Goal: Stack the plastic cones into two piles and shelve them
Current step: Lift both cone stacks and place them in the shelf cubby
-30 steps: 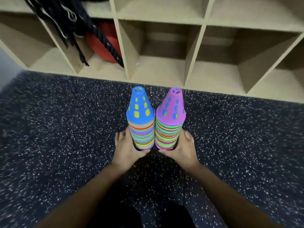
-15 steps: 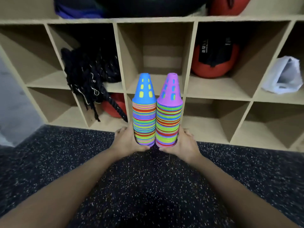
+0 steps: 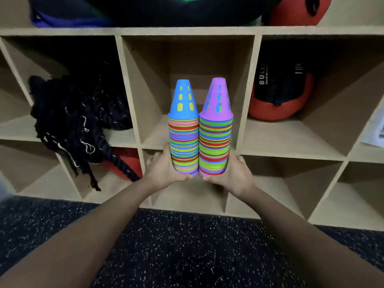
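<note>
Facing wooden cubbies (image 3: 129,90) over speckled flooring (image 3: 187,246).

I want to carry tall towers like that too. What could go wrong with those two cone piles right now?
1. The left hand and right hand grip the blue-topped pile and purple-topped pile only near their bottoms, so the tall tops might tip over.
2. The piles touch side by side; if the hands spread, they could lean apart and spill.
3. Going into the middle cubby, the tops might bump its upper board.
</note>
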